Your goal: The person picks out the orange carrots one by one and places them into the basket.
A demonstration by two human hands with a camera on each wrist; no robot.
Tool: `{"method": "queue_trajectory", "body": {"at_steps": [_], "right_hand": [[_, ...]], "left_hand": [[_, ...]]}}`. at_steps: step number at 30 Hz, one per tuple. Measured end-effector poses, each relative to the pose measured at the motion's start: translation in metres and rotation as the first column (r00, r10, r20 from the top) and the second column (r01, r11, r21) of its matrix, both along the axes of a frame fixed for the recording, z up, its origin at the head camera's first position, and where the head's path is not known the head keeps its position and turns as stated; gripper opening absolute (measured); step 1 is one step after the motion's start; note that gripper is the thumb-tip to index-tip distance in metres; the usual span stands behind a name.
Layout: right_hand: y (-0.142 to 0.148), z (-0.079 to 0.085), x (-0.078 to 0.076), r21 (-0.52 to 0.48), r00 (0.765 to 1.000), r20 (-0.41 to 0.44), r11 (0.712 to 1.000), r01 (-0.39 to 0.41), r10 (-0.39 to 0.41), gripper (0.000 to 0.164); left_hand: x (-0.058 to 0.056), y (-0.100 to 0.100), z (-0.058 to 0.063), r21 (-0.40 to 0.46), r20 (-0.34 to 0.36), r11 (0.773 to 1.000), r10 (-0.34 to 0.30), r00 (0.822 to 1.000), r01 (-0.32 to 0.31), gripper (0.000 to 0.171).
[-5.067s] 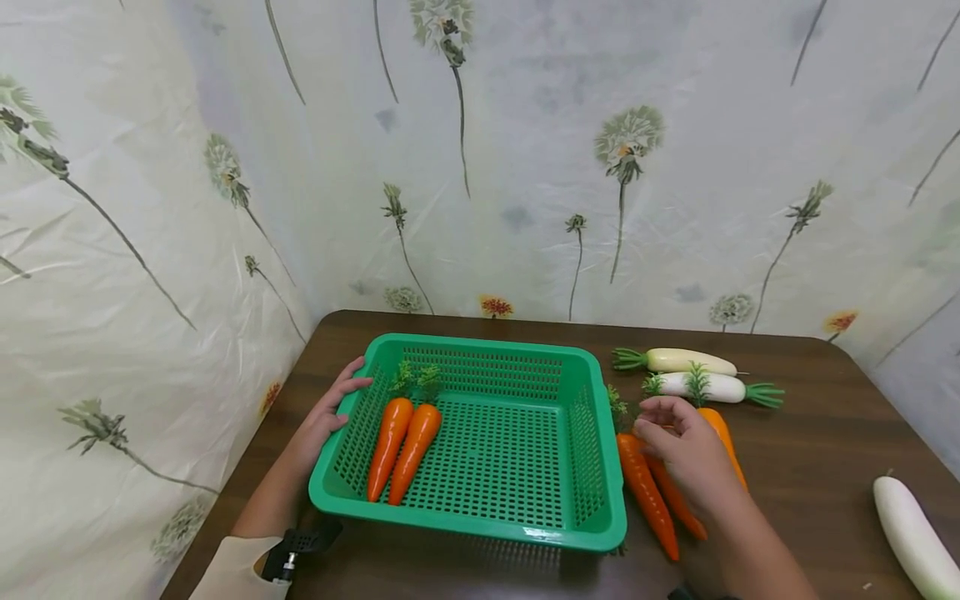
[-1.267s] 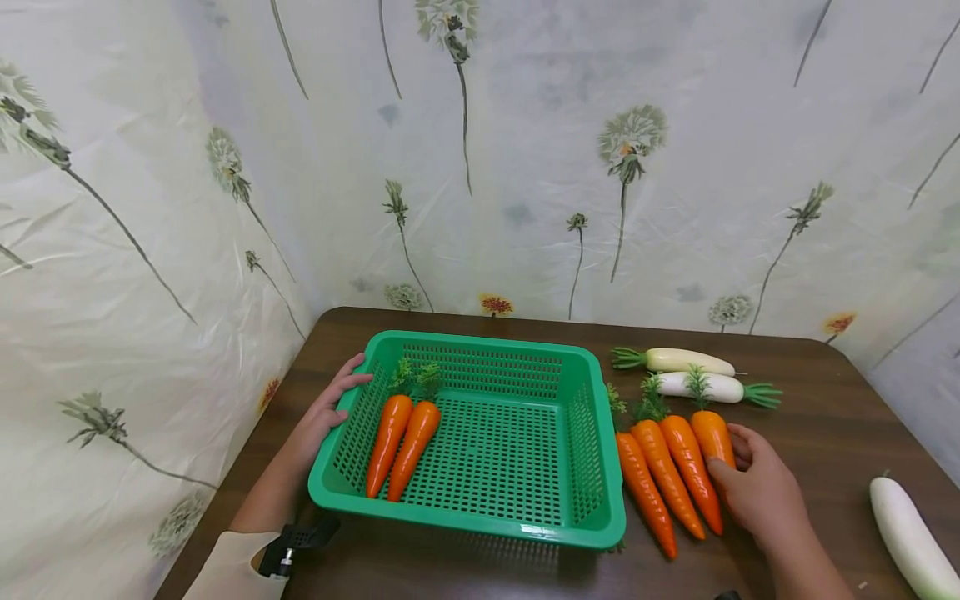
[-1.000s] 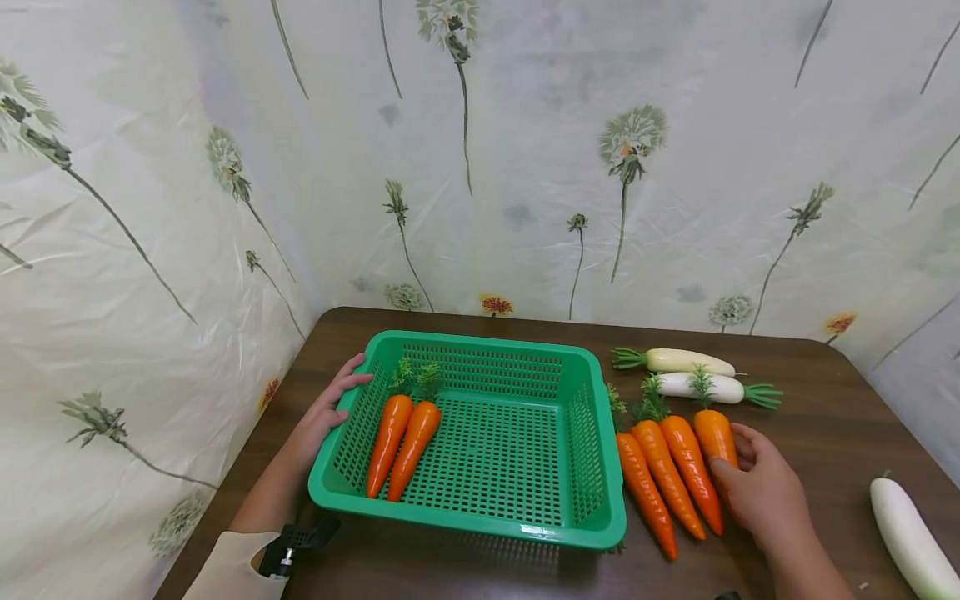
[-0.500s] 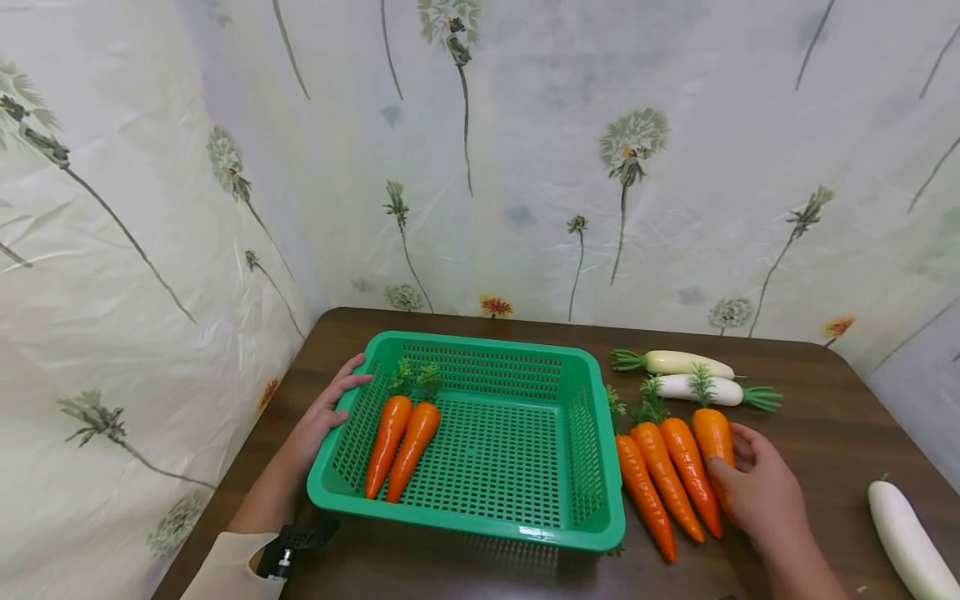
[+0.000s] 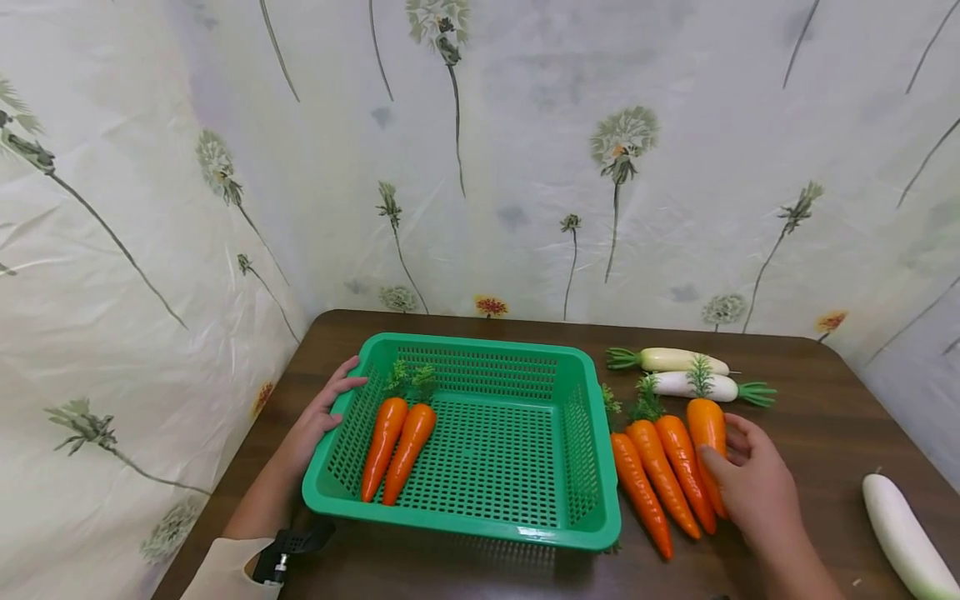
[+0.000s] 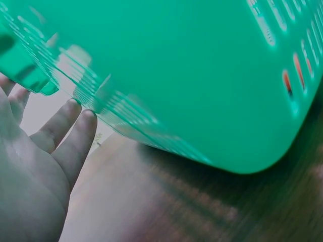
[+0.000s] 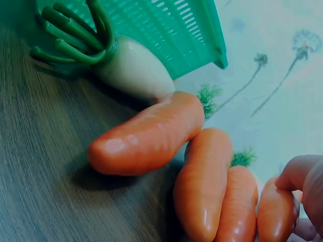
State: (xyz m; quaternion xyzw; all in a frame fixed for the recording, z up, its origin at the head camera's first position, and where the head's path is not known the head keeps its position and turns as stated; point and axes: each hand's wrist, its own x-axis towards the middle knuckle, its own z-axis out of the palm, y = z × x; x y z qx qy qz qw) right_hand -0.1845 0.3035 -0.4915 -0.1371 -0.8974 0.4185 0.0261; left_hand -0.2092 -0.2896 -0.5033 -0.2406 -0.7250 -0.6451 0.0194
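My right hand (image 5: 761, 479) pinches the rightmost orange carrot (image 5: 707, 423) between thumb and fingers; its leafy top overlaps a white radish behind it. In the right wrist view that carrot (image 7: 275, 214) is partly covered by the hand (image 7: 309, 184). Left of it, three carrots (image 5: 651, 483) lie in a slanted row beside the green basket (image 5: 465, 518). Two more carrots (image 5: 397, 442) lie in the basket's left part. My left hand (image 5: 318, 417) touches the basket's left rim. The left wrist view shows its fingers (image 6: 75, 136) fairly straight, against the outer wall.
Behind the carrots lie a cream radish (image 5: 678, 360) and a white radish (image 5: 690, 385). A long white vegetable (image 5: 903, 533) lies at the right. The right wrist view shows another white radish (image 7: 133, 68) close to the basket, mostly hidden from the head view. Floral sheeting (image 5: 525, 167) surrounds the table.
About five seconds ago my right hand was over the carrots nearer the basket. Since half a second ago, the pinched carrot has shifted slightly away from me. The left hand stays on the rim.
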Motion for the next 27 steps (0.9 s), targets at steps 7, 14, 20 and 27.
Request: {"method": "queue_trajectory", "body": {"at_steps": [7, 14, 20, 27], "right_hand": [[-0.007, 0.007, 0.001, -0.02, 1.0, 0.012, 1.0, -0.005, 0.005, 0.08], [-0.021, 0.013, 0.005, -0.13, 0.999, -0.008, 0.99, -0.052, 0.052, 0.081], [-0.034, 0.018, 0.007, -0.2, 0.995, -0.011, 0.975, -0.098, 0.098, 0.083], [-0.049, 0.029, 0.007, -0.265, 0.986, -0.017, 0.95, -0.165, 0.167, 0.084]], "left_hand": [[-0.001, 0.001, 0.002, 0.009, 0.023, 1.0, -0.001, 1.0, 0.001, 0.054], [0.0, 0.002, 0.004, 0.011, 0.015, 1.0, 0.006, 1.0, -0.006, 0.054], [-0.001, 0.002, 0.005, 0.008, 0.017, 1.0, 0.004, 1.0, -0.004, 0.053], [-0.001, 0.0, 0.002, 0.031, 0.023, 1.0, -0.003, 1.0, 0.002, 0.053]]}}
